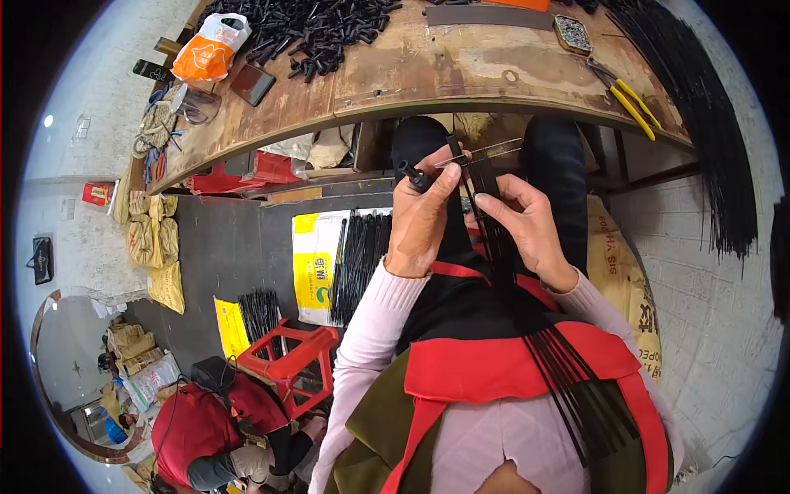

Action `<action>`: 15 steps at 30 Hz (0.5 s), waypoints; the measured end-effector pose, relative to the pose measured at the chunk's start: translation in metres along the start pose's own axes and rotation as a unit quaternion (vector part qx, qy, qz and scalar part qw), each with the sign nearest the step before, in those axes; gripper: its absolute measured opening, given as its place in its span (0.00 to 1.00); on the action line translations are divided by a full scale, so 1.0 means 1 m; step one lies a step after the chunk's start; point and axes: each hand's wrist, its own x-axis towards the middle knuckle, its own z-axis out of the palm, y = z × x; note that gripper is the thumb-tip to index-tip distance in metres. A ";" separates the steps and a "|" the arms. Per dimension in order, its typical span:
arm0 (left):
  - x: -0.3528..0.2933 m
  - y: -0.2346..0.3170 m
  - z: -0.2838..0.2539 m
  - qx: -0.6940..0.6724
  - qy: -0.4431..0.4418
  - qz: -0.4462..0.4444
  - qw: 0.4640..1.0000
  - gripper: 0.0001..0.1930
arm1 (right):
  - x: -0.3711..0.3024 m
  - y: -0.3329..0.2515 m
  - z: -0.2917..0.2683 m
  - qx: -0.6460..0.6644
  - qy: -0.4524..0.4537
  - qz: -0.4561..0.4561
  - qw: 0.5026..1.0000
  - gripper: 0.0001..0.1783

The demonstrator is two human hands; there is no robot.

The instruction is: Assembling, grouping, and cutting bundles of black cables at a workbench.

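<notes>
You are sitting with a bundle of thin black strips [576, 387] lying across your lap, over the red apron [494, 366]; the strips are fanning out toward your right hip and narrowing as they are running up between your hands.

Your right hand [531, 222] is curling loosely around the upper part of that bundle. Its fingers are bent rather than spread, the thumb and forefinger are closing on the strips, and the rest of the palm is turning toward your left hand.

Your left hand [424, 218] is sitting just beside it, nearly touching. It is closed in a pinch: the thumb and forefinger are pressing together on a small black connector piece [415, 175], held at the fingertips just under the edge of the workbench. A thin metal rod [485, 151] is sticking out to the right from the same pinch, and I cannot tell whether it is joined to the connector.

To your left, on the dark floor, more black strips [358, 259] are lying on a white and yellow sack [313, 263], and a red plastic stool [288, 354] is standing nearer you. Another person in a red top [202, 428] is crouching beyond it.

Further out, the worn wooden workbench [444, 70] is carrying a heap of black connector pieces [317, 29], an orange and white bag [212, 45], yellow-handled pliers [629, 99] and a long sheaf of black strips [699, 107] hanging off its right end.
</notes>
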 end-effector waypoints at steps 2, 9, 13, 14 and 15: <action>-0.001 0.001 0.000 -0.004 0.005 0.002 1.000 0.17 | 0.000 -0.001 0.000 0.013 0.000 0.015 1.000 0.11; 0.000 0.003 -0.006 -0.045 -0.041 -0.039 0.997 0.17 | -0.001 -0.002 -0.003 -0.018 -0.035 -0.018 0.999 0.10; -0.007 0.005 0.007 0.023 0.017 0.029 0.999 0.17 | -0.003 -0.002 0.001 -0.062 -0.013 -0.034 0.997 0.10; -0.007 0.004 0.008 0.023 0.018 0.029 0.999 0.17 | -0.003 -0.001 0.001 -0.063 -0.016 -0.040 0.997 0.11; -0.007 0.002 0.008 0.027 0.020 0.036 0.999 0.17 | -0.003 0.000 0.001 -0.063 -0.016 -0.040 0.997 0.11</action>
